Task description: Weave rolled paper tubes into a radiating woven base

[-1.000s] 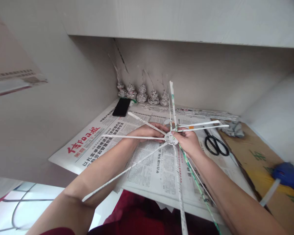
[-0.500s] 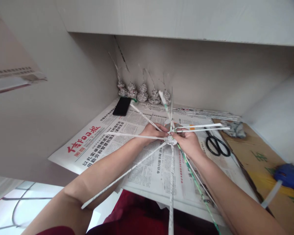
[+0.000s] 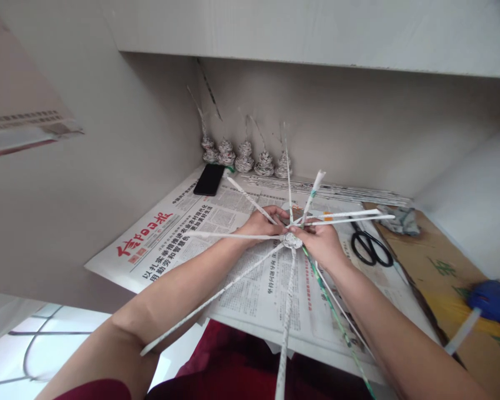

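Note:
A small round weave of rolled paper strips (image 3: 292, 240) sits between my hands above the newspaper, its long strips fanning out in all directions. My left hand (image 3: 263, 224) pinches the strips at the far left edge of the weave. From the right, my right hand (image 3: 319, 238) is closed on strips at the far right edge, thumb close to the left fingertips. A thicker white-and-green paper strip (image 3: 312, 197) points up and away from the centre. Another green-marked strip (image 3: 333, 311) trails below my right forearm toward me. The fingertips partly hide which strip each hand holds.
Newspaper (image 3: 170, 244) covers the tabletop. Several woven gourd shapes (image 3: 244, 157) line the back wall by a black phone (image 3: 209, 179). Rolled paper sticks (image 3: 337, 191) lie behind my hands. Black scissors (image 3: 370, 248), cardboard (image 3: 437, 261) and a blue glue gun (image 3: 491, 300) are at right.
The thick white-and-green strip has swung from left of the upright thin strip to its right. Both hands stay at the weave, and the strip pointing toward me has shifted slightly left.

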{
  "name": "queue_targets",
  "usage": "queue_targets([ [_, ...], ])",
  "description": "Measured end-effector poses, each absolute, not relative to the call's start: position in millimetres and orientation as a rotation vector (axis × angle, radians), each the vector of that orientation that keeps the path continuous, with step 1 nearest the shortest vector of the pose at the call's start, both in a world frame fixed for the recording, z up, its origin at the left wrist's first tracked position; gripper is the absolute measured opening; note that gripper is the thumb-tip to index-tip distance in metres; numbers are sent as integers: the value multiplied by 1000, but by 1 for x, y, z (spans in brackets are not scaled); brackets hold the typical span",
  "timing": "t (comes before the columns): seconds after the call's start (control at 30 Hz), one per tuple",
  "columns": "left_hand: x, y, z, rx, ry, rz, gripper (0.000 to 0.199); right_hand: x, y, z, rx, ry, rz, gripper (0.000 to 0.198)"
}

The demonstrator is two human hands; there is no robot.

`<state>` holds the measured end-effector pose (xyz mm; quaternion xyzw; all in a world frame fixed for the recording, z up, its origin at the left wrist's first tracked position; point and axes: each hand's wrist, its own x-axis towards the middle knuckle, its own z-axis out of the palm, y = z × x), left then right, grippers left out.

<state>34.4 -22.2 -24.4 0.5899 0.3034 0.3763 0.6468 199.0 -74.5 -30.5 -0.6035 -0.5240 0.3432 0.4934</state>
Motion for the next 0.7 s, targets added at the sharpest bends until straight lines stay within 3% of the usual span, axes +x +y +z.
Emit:
queue_targets([
  [0.27, 39, -16, -33, 1582, 721, 922, 33, 203, -74, -33, -1504, -1333, 787, 27],
  [0.7, 44, -23, -33, 1461, 845, 992, 29, 199, -73, -41, -1513, -1327, 771, 24],
])
